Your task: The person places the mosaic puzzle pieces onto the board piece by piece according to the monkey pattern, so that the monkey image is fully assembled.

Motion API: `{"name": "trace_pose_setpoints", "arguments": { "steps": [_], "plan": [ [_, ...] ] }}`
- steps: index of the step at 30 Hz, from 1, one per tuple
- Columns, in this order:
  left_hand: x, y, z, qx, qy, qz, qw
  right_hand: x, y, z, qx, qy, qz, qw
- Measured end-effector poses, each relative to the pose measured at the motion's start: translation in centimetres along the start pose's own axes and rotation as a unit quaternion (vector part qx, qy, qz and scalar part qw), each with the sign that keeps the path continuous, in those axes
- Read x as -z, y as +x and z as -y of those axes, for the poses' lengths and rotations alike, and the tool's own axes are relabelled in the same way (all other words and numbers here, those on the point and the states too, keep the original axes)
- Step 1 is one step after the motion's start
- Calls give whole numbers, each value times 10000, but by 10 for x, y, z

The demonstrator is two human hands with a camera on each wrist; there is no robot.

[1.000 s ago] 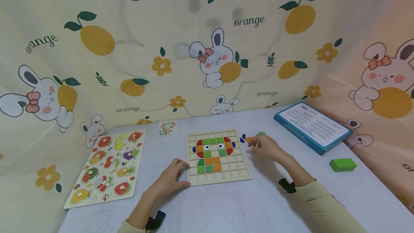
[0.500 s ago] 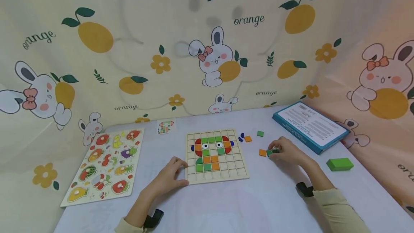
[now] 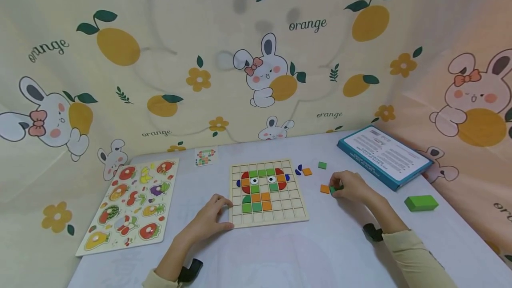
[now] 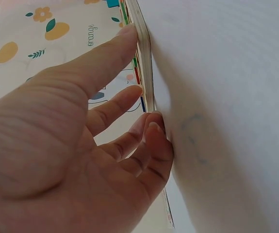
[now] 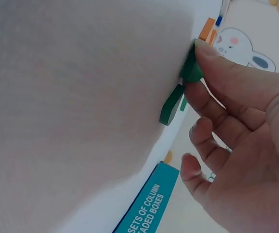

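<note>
My right hand (image 3: pixel 353 186) is over the table right of the board. Its thumb and index finger pinch a green piece with a curved edge (image 5: pixel 192 67). A second green piece (image 5: pixel 172 105) is just beside the fingertips, and an orange square tile (image 3: pixel 325 189) is to their left. My left hand (image 3: pixel 209 218) touches the left edge of the wooden grid board (image 3: pixel 286 221), its thumb by the near corner and fingers relaxed. Red, green, orange, blue and eye-patterned tiles fill part of the grid.
Behind the right hand are a green tile (image 3: pixel 322 165), an orange tile (image 3: pixel 306 171) and blue half-rounds (image 3: pixel 298 170). A blue box (image 3: pixel 384 157) and a green block (image 3: pixel 421 203) are at right. A fruit puzzle board (image 3: pixel 132 203) and pattern card (image 3: pixel 206 156) are at left.
My right hand has moved right from beside the orange tile and blue half-rounds to the green pieces, and now pinches one. The left hand stays at the board's edge.
</note>
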State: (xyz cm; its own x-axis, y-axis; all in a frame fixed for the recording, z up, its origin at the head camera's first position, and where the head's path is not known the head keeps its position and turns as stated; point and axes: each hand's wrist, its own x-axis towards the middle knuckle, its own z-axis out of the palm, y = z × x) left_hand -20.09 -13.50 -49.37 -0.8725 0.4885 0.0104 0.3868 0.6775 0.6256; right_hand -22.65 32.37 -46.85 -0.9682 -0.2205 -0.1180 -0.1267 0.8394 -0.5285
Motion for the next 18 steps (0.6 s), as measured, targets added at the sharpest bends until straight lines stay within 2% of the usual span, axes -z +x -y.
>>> {"name": "trace_pose_setpoints", "arguments": {
  "steps": [5,10,13,18],
  "plan": [
    [0,1,1,24,17,24,10000,-1,1,1,265,559,-138,9980],
    [0,2,2,108,-15,17,9999,-9,9,12,852,1331,-349,9868],
    [0,2,2,87,5,2,10000,-20,16,27,1214,1752,-119,9769],
    [0,2,1,55,-1,1,10000,-39,23,58,1368,1918,340,9713]
  ]
}}
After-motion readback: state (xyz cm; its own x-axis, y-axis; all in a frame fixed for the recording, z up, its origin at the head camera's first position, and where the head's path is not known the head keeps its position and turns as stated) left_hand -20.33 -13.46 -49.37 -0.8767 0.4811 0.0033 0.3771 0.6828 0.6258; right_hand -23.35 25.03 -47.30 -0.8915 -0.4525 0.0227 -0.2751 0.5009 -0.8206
